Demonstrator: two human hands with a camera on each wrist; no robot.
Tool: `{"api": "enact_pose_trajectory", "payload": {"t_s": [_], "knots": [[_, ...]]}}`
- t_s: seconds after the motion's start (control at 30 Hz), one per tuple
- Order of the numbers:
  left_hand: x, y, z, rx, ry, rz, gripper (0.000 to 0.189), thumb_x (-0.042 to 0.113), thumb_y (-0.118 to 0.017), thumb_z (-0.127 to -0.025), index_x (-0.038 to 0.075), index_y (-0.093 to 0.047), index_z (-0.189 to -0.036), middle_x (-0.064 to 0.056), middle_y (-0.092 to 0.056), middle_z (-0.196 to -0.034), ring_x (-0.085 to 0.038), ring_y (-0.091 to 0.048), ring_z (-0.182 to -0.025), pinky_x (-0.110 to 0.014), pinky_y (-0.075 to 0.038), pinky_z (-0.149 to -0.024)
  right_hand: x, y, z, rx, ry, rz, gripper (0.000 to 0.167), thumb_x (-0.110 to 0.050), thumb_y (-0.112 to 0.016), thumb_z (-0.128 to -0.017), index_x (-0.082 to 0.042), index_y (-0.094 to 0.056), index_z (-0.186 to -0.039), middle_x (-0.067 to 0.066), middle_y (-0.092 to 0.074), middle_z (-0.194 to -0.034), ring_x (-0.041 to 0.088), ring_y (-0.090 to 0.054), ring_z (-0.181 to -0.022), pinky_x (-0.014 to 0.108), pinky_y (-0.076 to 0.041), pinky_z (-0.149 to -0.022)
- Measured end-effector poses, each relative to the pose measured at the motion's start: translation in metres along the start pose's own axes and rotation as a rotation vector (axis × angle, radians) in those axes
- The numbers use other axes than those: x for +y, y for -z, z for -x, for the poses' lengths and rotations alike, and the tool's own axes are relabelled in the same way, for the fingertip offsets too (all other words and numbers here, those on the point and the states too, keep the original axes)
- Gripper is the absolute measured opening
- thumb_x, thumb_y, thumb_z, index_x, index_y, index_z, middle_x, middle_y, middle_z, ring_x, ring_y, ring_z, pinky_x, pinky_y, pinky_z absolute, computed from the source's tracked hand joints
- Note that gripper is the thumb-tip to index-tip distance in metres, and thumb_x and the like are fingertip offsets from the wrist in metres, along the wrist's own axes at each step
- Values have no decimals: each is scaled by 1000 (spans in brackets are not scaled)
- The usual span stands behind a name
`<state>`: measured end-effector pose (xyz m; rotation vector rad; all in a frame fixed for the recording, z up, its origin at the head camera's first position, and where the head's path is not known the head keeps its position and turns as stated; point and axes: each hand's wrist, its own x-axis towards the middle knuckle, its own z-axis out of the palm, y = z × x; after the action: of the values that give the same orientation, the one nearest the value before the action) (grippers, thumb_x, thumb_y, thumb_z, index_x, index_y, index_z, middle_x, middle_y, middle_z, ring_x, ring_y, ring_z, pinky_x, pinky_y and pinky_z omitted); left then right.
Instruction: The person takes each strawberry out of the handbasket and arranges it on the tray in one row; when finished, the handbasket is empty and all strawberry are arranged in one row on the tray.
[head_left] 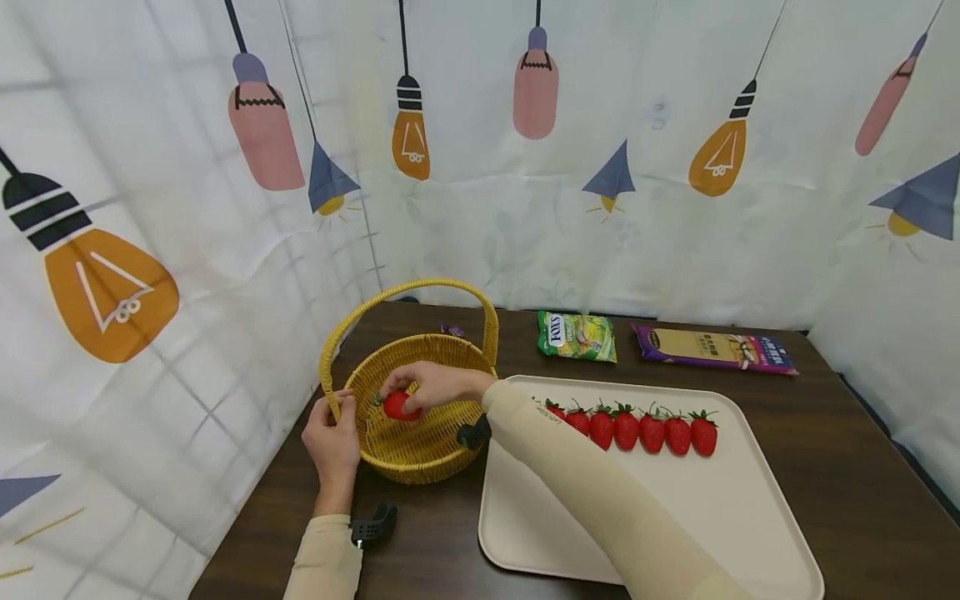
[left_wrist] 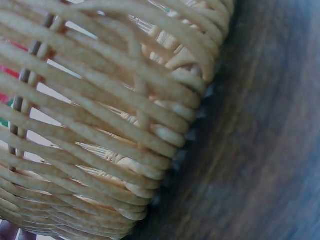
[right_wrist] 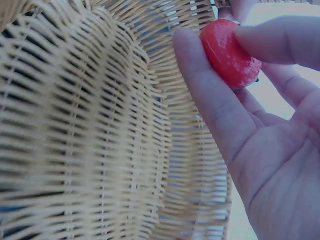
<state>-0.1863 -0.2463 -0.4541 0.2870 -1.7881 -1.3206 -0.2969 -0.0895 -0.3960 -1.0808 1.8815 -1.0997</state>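
A yellow woven basket [head_left: 416, 473] with a tall arched handle stands on the left of the table. My left hand [head_left: 332, 442] grips it at the left, where the handle meets the rim. Over the basket's opening, my right hand [head_left: 435, 385] pinches a red strawberry [head_left: 400, 407] with a green leafy top. The right wrist view shows the strawberry [right_wrist: 227, 52] between thumb and fingers, beside the woven wall [right_wrist: 85, 125]. In the left wrist view the basket's outer side [left_wrist: 110, 95] fills much of the frame, with red and green glimpsed through the gaps.
Right of the basket lies a pale tray [head_left: 735, 525] with a row of several strawberries [head_left: 652, 434], partly covered by my right sleeve. Behind it are a green candy bag [head_left: 577, 337] and a purple snack packet [head_left: 716, 348]. A small purple wrapped item [head_left: 452, 331] lies behind the basket.
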Motion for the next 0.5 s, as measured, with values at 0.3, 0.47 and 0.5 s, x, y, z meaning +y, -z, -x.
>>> {"api": "enact_pose_trajectory", "payload": {"t_s": [0.3,0.47,0.5], "knots": [[-41,-4,-6,-3,26,-13,19,13,-64,-95,-5,-70,-97,-14,-69,-103,3,-55,-79,-14,-40,-67,14,21,46,98,-25,-33,40,1,-56,-89,-7,-62,-127,1,-57,-126,19,-60,-100,49,-54,-84],[-44,-5,-7,2,44,-8,20,17,-65,-95,-2,-70,-96,-9,-69,-102,0,-57,-80,-15,-41,-67,21,33,79,189,-19,-21,38,-3,-57,-91,-13,-59,-127,2,-55,-128,20,-63,-96,49,-53,-84],[-44,-5,-7,3,44,-9,19,17,-65,-95,-1,-70,-95,-9,-69,-101,0,-57,-80,-15,-41,-66,23,34,86,209,-16,-30,38,-3,-57,-91,-13,-59,-127,3,-55,-128,21,-64,-94,48,-54,-83]]}}
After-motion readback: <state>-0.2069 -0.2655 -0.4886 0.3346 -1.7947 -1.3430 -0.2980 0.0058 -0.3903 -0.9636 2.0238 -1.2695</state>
